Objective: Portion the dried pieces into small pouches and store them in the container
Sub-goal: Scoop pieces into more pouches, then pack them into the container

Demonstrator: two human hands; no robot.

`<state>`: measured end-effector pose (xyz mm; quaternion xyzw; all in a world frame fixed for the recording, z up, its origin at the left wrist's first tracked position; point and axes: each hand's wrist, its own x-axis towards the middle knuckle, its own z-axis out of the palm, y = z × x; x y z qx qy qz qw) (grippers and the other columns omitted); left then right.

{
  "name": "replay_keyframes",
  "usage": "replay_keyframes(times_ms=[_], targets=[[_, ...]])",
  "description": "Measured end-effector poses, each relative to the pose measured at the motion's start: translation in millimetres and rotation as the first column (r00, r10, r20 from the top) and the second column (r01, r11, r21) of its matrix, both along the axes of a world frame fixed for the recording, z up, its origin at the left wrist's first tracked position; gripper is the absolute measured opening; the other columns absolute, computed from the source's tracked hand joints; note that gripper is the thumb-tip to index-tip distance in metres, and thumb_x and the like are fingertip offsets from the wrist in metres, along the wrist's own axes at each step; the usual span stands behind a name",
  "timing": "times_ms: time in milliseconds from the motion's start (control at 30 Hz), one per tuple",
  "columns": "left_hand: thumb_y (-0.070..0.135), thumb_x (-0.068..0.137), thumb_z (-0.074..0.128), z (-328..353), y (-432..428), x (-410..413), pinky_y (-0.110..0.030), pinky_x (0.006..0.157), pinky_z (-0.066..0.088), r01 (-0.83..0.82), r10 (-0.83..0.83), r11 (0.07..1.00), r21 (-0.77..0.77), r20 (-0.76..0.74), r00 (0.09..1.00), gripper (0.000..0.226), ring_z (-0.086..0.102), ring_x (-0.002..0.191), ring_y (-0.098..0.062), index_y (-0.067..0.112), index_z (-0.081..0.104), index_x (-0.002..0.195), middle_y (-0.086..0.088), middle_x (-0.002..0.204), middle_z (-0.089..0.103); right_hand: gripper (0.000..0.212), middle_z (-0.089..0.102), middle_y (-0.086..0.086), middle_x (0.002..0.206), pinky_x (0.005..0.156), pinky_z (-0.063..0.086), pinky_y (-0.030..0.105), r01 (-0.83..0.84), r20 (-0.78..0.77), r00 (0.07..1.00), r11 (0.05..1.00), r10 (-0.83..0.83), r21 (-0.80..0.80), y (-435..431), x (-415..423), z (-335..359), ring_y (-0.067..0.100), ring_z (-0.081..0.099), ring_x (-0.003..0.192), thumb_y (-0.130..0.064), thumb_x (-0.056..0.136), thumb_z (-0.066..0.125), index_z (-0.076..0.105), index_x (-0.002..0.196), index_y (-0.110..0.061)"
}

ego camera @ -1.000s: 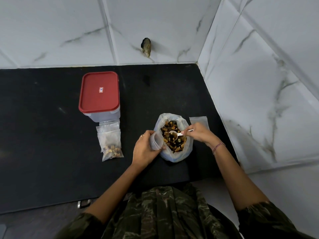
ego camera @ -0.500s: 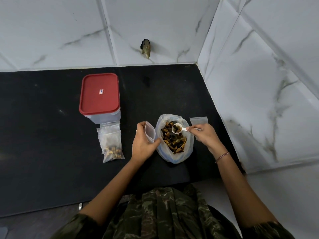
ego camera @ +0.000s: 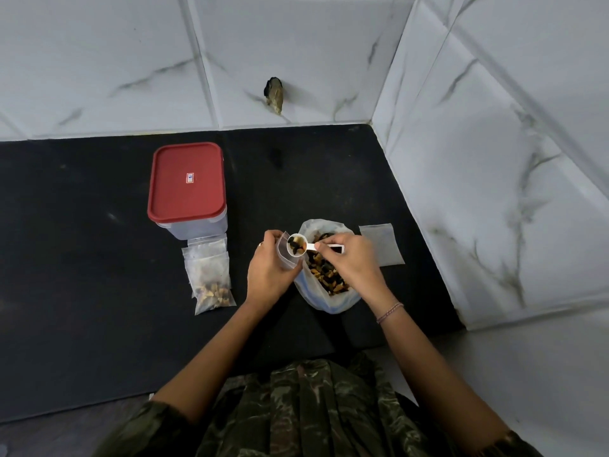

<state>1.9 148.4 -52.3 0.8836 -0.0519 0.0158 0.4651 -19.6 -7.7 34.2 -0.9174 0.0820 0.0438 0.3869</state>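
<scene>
Dried pieces (ego camera: 329,280) fill an open plastic bag (ego camera: 331,303) on the black table (ego camera: 99,291). Some sit in a white scoop (ego camera: 296,246), which the right hand (ego camera: 350,260) pinches over a small pouch (ego camera: 286,258) gripped by the left hand (ego camera: 268,275). Filled pouches (ego camera: 211,275) lie just before the red-lidded container (ego camera: 187,183); empty pouches (ego camera: 382,244) lie beside the bag.

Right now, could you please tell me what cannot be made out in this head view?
Head view only:
Contents of the container: red lid covers them.
Lid label: too small to read.
Inside of the small pouch: left hand and scoop hide it.
Filled pouches: overlapping, count unclear.
</scene>
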Motion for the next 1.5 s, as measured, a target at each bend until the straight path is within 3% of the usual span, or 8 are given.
replay_keyframes(times_ms=[233, 333, 433, 533, 633, 767, 1100, 1500], targets=[[0.039, 0.071, 0.079, -7.6, 3.4, -5.6, -0.030, 0.077, 0.053, -0.007, 0.004, 0.998, -0.068, -0.044, 0.999, 0.061, 0.062, 0.096, -0.010, 0.026, 0.041, 0.117, 0.008, 0.108, 0.062, 0.017, 0.066, 0.000, 0.101, 0.084, 0.037, 0.015, -0.144, 0.271, 0.936, 0.946, 0.226, -0.291, 16.1, -9.2, -16.9, 0.010, 0.056, 0.097, -0.020, 0.090, 0.061, 0.072, 0.100, -0.012], [0.037, 0.067, 0.080, -8.0, 5.0, -5.6, -0.036, 0.078, 0.054, -0.007, 0.003, 0.995, -0.097, -0.040, 0.999, 0.062, 0.062, 0.095, -0.011, 0.025, 0.043, 0.116, 0.008, 0.106, 0.062, 0.010, 0.068, 0.002, 0.087, 0.083, 0.050, 0.029, -0.185, 0.325, 0.859, 0.830, 0.396, -0.526, 18.5, -13.5, -28.4, 0.016, 0.061, 0.088, -0.015, 0.080, 0.072, 0.073, 0.089, -0.011], [0.039, 0.066, 0.078, -7.7, 6.1, -4.2, -0.038, 0.078, 0.055, -0.002, -0.002, 0.992, -0.122, -0.040, 0.999, 0.057, 0.062, 0.094, -0.008, 0.028, 0.046, 0.111, 0.010, 0.103, 0.063, 0.017, 0.067, 0.000, 0.089, 0.085, 0.043, 0.024, -0.186, 0.337, 0.779, 0.709, 0.529, -0.680, 14.1, -17.4, -37.5, 0.016, 0.061, 0.085, -0.014, 0.075, 0.067, 0.072, 0.091, -0.013], [0.036, 0.067, 0.079, -7.3, 5.1, -4.0, -0.037, 0.079, 0.055, -0.002, -0.003, 0.993, -0.117, -0.038, 0.999, 0.054, 0.062, 0.093, -0.008, 0.028, 0.047, 0.109, 0.011, 0.102, 0.064, 0.015, 0.067, 0.002, 0.087, 0.083, 0.049, 0.025, -0.149, 0.406, 0.773, 0.761, 0.488, -0.631, 11.5, -21.4, -40.1, 0.017, 0.061, 0.083, -0.011, 0.076, 0.068, 0.072, 0.090, -0.010], [0.039, 0.070, 0.079, -5.9, 3.6, -4.4, -0.034, 0.081, 0.054, 0.000, -0.004, 0.994, -0.106, -0.031, 1.000, 0.053, 0.063, 0.096, -0.011, 0.032, 0.044, 0.109, 0.009, 0.104, 0.064, 0.013, 0.066, -0.001, 0.091, 0.081, 0.042, 0.009, -0.046, 0.416, 0.904, 0.989, 0.100, -0.138, 17.5, -23.0, -33.5, 0.007, 0.057, 0.087, -0.012, 0.083, 0.068, 0.073, 0.095, -0.012], [0.047, 0.071, 0.076, -6.7, 4.4, -4.0, -0.039, 0.081, 0.055, 0.010, -0.013, 0.995, -0.098, -0.034, 0.999, 0.053, 0.063, 0.098, -0.012, 0.036, 0.042, 0.111, 0.007, 0.106, 0.064, 0.015, 0.069, -0.004, 0.096, 0.076, 0.038, -0.001, 0.079, 0.237, 0.966, 0.989, -0.107, 0.125, 15.8, -20.7, -29.8, -0.009, 0.055, 0.080, -0.019, 0.086, 0.067, 0.074, 0.098, -0.016], [0.039, 0.075, 0.078, -3.6, 6.7, -8.5, -0.028, 0.079, 0.053, 0.006, -0.008, 0.996, -0.093, -0.027, 1.000, 0.049, 0.061, 0.094, -0.005, 0.031, 0.045, 0.110, 0.012, 0.103, 0.062, 0.019, 0.065, -0.003, 0.096, 0.068, 0.041, 0.005, 0.246, 0.252, 0.937, 0.969, -0.241, 0.012, -17.4, -23.6, -40.9, 0.001, 0.056, 0.084, -0.023, 0.089, 0.063, 0.070, 0.104, -0.013], [0.030, 0.080, 0.073, -13.1, 6.6, -25.3, -0.031, 0.085, 0.052, 0.114, -0.114, 0.993, -0.012, -0.009, 0.993, 0.048, 0.060, 0.093, -0.003, 0.019, 0.049, 0.119, 0.010, 0.106, 0.062, 0.029, 0.058, -0.002, 0.112, 0.084, 0.045, 0.023, -0.088, 0.099, 0.983, 0.877, 0.153, -0.473, -13.7, -19.0, -60.5, 0.011, 0.049, 0.107, -0.024, 0.099, 0.042, 0.063, 0.117, -0.016]])
